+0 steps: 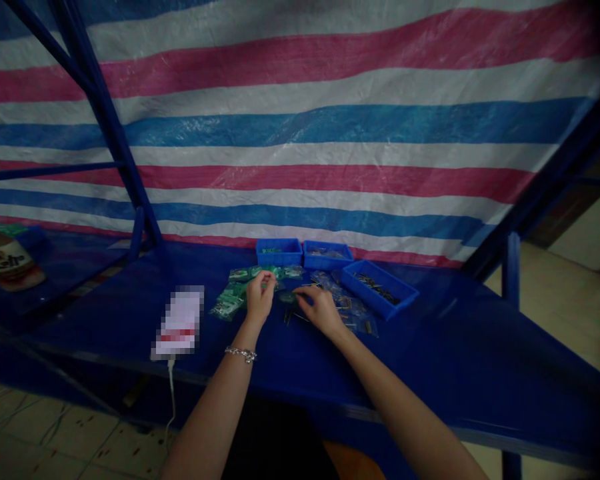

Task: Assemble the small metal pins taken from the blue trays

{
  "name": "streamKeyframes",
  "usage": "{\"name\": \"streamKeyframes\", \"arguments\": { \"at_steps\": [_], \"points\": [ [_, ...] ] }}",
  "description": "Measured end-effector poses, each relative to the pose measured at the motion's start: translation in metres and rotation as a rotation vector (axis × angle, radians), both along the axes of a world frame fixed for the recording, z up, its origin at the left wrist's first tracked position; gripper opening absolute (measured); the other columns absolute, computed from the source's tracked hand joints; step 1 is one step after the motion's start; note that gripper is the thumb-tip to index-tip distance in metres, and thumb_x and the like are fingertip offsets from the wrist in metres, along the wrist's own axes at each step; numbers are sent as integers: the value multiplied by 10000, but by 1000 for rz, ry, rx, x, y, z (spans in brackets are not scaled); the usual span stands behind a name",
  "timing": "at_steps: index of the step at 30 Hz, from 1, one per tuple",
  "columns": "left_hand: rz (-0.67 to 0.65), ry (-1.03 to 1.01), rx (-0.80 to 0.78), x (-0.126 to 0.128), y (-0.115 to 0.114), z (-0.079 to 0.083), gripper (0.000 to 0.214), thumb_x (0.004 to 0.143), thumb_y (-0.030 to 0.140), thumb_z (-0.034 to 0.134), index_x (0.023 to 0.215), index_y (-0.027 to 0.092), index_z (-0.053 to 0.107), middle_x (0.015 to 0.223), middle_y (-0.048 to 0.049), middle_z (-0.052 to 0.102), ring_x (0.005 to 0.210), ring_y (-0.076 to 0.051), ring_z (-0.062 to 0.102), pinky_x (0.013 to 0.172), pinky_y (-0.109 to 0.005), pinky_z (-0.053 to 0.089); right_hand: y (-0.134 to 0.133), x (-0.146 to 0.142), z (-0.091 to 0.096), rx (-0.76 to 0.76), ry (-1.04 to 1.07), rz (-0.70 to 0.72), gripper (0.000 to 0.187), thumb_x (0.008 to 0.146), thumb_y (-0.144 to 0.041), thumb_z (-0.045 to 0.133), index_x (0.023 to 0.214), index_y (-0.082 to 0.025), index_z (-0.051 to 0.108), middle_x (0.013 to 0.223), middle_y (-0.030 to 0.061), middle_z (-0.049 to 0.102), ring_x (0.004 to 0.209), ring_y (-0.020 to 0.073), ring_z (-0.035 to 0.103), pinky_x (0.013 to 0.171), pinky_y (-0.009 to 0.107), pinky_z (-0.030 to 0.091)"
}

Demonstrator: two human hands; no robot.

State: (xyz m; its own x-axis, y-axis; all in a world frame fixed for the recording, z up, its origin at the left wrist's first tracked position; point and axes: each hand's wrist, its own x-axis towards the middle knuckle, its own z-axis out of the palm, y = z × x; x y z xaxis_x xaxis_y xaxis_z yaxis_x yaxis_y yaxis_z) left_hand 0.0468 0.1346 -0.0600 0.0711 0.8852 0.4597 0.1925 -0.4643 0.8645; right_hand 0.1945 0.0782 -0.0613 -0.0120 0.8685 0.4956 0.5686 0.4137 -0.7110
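Observation:
My left hand point(261, 293) is over a spread of small clear plastic bags with green print point(229, 300), its fingertips pinched together. Whatever sits in that pinch is too small to name. My right hand point(323, 310) is a little to the right, thumb and forefinger curled toward each other by a small greenish bag point(288, 297). What those fingertips grip is not clear. Beneath and beside the right hand lie clear bags with small metal parts point(353, 307). A few thin dark pins point(287, 317) rest on the blue table between the hands.
Behind the bags stand a blue bin with green-printed bags point(279, 252), another blue bin point(329, 254) and an angled bin of dark rods point(380, 288). A phone-like blurred object point(180, 323) with a white cable lies left. A labelled jar point(7, 260) and blue frame posts flank the table.

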Motion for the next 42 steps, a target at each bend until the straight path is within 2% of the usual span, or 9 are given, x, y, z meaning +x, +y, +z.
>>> {"name": "streamKeyframes", "arguments": {
  "at_steps": [2, 4, 9, 14, 22, 27, 35, 37, 42],
  "points": [
    [-85, -41, -31, 3, -1, 0, 241, 772, 368, 474, 809, 136, 531, 760, -52, 576, 714, -147, 546, 634, -228, 404, 7, 8, -3, -106, 419, -31, 139, 661, -294, 588, 748, -196, 635, 759, 43, 641, 699, 184, 554, 684, 326, 409],
    [-172, -67, -93, 6, -3, 1, 267, 746, 376, 512, 836, 126, 537, 757, -53, 578, 664, -131, 537, 598, -217, 401, 11, 14, -5, -170, 631, -34, 208, 594, -360, 633, 704, -184, 619, 684, 34, 630, 627, 177, 555, 599, 307, 426],
    [-390, 12, -299, 10, -7, 3, 331, 705, 415, 561, 797, 98, 549, 533, 3, 505, 456, -80, 426, 429, -180, 283, 10, 15, -4, -235, 815, 27, 300, 544, -406, 670, 710, -168, 594, 634, 16, 614, 557, 138, 553, 544, 282, 455],
    [-378, -11, -323, 9, -8, 5, 326, 684, 417, 587, 687, 94, 544, 493, 10, 492, 433, -62, 395, 419, -177, 259, 4, 11, 0, -311, 910, 132, 340, 511, -380, 712, 743, -162, 591, 648, 15, 620, 577, 139, 584, 580, 285, 479],
    [-294, -127, -308, 13, -1, -2, 327, 590, 381, 662, 737, 99, 584, 640, -34, 579, 532, -107, 498, 456, -196, 371, 0, 7, 3, -367, 646, 167, 285, 544, -402, 694, 630, -152, 588, 514, -1, 586, 437, 104, 511, 405, 203, 374],
    [-323, -114, -274, 14, -2, -4, 344, 590, 371, 666, 770, 85, 600, 686, -53, 601, 563, -121, 521, 484, -209, 400, 2, 6, -1, -340, 549, 150, 314, 577, -433, 660, 711, -154, 605, 489, -14, 569, 408, 104, 477, 391, 213, 362],
    [-229, -6, -161, 12, -4, -2, 349, 674, 414, 601, 824, 99, 613, 710, -54, 590, 566, -103, 499, 498, -197, 380, 8, 16, -5, -62, 392, -14, 250, 625, -402, 625, 678, -157, 627, 617, 7, 598, 551, 133, 507, 532, 243, 385],
    [-228, 17, -225, 11, -6, -1, 393, 709, 474, 542, 763, 90, 604, 603, -33, 539, 481, -79, 449, 435, -183, 331, 8, 17, -3, -28, 392, -69, 266, 631, -410, 616, 699, -154, 636, 652, 18, 612, 574, 142, 512, 560, 253, 388],
    [-457, -42, -478, 9, -10, 3, 470, 724, 533, 507, 721, 70, 590, 568, -33, 502, 432, -58, 428, 384, -172, 268, 7, 16, 0, -49, 438, -65, 285, 644, -430, 598, 673, -147, 619, 618, 13, 591, 548, 128, 481, 518, 238, 360]
  ]
}}
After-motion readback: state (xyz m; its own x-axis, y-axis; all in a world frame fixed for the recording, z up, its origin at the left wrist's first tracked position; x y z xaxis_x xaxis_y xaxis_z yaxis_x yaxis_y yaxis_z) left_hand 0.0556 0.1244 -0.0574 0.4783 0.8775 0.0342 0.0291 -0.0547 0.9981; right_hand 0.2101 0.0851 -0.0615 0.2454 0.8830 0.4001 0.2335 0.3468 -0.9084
